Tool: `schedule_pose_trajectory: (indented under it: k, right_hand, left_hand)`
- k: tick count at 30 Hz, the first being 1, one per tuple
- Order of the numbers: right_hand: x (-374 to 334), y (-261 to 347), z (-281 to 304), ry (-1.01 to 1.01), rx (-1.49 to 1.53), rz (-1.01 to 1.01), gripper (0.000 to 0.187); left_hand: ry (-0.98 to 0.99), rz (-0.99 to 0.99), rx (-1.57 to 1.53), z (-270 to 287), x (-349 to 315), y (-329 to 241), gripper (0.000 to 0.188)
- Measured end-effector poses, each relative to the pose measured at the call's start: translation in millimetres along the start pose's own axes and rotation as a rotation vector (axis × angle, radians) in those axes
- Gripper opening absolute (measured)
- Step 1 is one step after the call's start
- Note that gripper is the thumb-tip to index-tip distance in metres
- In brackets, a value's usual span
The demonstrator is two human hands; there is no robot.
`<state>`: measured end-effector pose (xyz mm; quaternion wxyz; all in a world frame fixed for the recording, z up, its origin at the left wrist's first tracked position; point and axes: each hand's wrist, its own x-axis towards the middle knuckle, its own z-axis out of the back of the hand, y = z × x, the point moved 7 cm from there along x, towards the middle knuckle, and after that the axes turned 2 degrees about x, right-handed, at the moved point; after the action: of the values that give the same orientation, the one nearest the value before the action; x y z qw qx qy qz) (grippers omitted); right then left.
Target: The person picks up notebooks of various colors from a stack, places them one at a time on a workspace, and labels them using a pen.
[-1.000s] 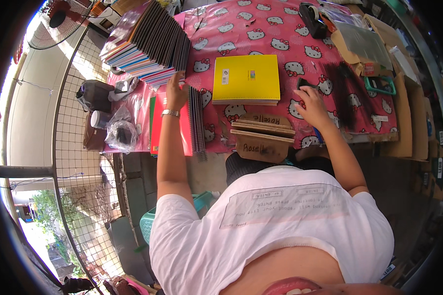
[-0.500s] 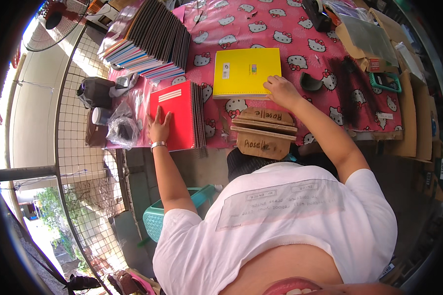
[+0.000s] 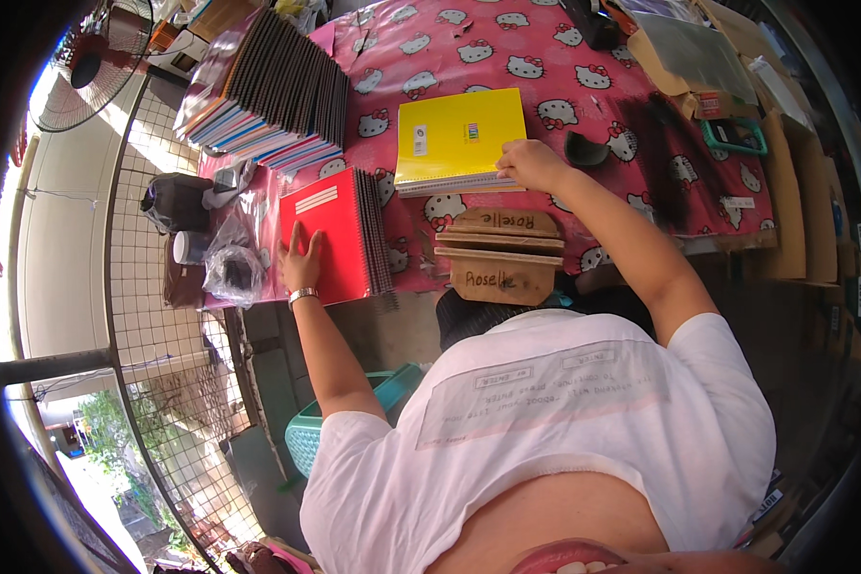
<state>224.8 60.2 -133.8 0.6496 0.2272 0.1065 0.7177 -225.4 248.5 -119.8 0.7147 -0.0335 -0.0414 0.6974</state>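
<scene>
A stack of red spiral notebooks (image 3: 340, 234) lies at the left of the table's near edge, black coils on its right side. My left hand (image 3: 299, 262) rests on the top cover with fingers spread. Right of it and farther back is a pile of yellow spiral notebooks (image 3: 450, 129), coils toward me. My right hand (image 3: 533, 165) has its fingers closed at the pile's near right corner; the fingertips are partly hidden. Between the yellow pile and me stand wooden boards (image 3: 502, 251) with handwriting on them.
A tall stack of spiral notebooks (image 3: 273, 96) stands at the back left. Clear plastic bags (image 3: 234, 268) and a dark pouch (image 3: 179, 201) lie at the left edge. A dark curved piece (image 3: 585, 150) and cardboard (image 3: 794, 210) are on the right. A teal basket (image 3: 306, 435) is below.
The whole view has shifted slightly. More of the yellow pile's near coil edge shows beside my right hand. My left hand stays on the red notebooks.
</scene>
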Motion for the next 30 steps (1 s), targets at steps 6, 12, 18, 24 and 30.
schedule_pose_trajectory:
  k: [6,12,18,24,30]
  right_hand:
    - [8.3,-10.3,-2.2,0.071,0.003,-0.048,0.020]
    - [12.6,-9.6,-6.4,0.118,-0.021,-0.104,0.020]
    - [14.5,-9.8,2.1,0.163,0.015,-0.120,0.021]
    - [15.5,-12.5,3.0,0.185,0.024,-0.141,0.020]
    - [16.7,-14.4,2.5,0.188,0.031,-0.140,0.021]
  left_hand:
    - [-0.262,-0.547,-0.216,22.4,-11.9,-145.7,0.063]
    - [0.185,-1.265,-0.078,-36.7,-86.8,-320.7,0.049]
    - [0.297,-1.349,0.105,-44.7,-67.8,-340.6,0.049]
    - [0.330,-1.371,0.136,-48.7,-65.5,-346.5,0.052]
    - [0.378,-1.361,0.111,-53.6,-57.8,-347.7,0.052]
